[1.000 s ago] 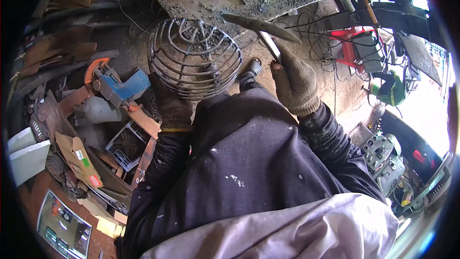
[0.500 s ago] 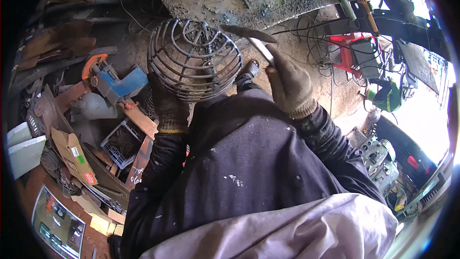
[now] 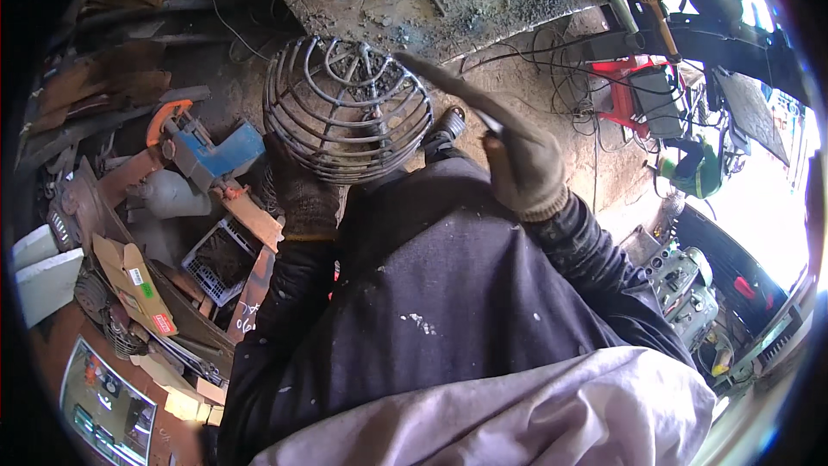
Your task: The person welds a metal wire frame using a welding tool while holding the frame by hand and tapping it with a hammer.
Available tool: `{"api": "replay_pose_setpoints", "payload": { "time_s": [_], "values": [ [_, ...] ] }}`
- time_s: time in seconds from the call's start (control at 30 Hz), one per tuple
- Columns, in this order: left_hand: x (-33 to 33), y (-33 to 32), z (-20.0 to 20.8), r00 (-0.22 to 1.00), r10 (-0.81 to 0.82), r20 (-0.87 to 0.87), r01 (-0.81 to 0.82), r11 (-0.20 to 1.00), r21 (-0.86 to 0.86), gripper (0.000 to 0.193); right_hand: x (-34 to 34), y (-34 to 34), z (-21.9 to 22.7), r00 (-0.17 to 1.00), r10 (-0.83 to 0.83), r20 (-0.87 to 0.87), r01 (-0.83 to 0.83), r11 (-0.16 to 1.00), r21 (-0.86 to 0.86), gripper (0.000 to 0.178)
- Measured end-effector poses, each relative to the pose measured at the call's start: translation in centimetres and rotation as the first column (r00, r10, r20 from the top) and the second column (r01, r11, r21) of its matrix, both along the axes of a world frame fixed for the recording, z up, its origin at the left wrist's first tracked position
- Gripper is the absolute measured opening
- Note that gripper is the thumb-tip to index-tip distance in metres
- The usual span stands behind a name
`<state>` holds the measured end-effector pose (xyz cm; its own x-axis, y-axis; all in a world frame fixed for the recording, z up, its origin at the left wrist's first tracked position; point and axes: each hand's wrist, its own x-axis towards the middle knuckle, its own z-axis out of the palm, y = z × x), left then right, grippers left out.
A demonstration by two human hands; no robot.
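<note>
A round cage of bent metal rods (image 3: 349,134), with curved rings joined by cross ribs, stands tilted in front of me. My left hand (image 3: 304,198), in a dark knitted glove, is closed on its lower left side; the fingers are partly hidden behind the rods. In a worn grey-brown glove, my right hand (image 3: 530,168) is closed around a chipping hammer (image 3: 461,89). Its long dark head tapers toward the cage's upper right rods. Whether the tip touches them I cannot tell. Most of the pale handle is hidden by the head and glove.
A dirty metal-topped table (image 3: 483,9) strewn with grit and scraps is ahead. Cables trail near a red plastic stool (image 3: 617,99) at the right. On the left are a blue-and-orange machine (image 3: 228,155), a plastic crate (image 3: 216,263) and a cardboard box (image 3: 138,285).
The hammer has swung in my right hand, its head now angled more steeply toward the cage and its pale handle less visible. The cage has shifted very slightly left.
</note>
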<state>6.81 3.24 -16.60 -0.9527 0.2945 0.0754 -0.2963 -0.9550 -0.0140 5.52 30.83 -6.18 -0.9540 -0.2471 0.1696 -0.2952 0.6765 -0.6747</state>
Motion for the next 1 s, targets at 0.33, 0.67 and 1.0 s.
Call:
{"api": "replay_pose_setpoints", "payload": {
  "time_s": [0.33,0.67,1.0],
  "values": [
    [-0.8,-3.0,3.8,0.733,0.330,0.595,0.241,0.692,-0.681,0.069,0.2,1.6,-0.7,0.999,0.050,-0.010,-0.047,0.978,0.201,0.045],
    [-1.1,-5.1,6.0,0.709,0.507,0.490,0.255,0.464,-0.848,0.060,-0.1,1.2,-0.7,0.957,0.251,-0.144,-0.231,0.962,0.143,0.047],
    [-1.4,-4.2,8.2,0.663,0.550,0.508,0.293,0.434,-0.852,0.054,0.5,1.7,-1.2,0.975,0.190,-0.116,-0.161,0.961,0.224,0.052]
  ]
}}
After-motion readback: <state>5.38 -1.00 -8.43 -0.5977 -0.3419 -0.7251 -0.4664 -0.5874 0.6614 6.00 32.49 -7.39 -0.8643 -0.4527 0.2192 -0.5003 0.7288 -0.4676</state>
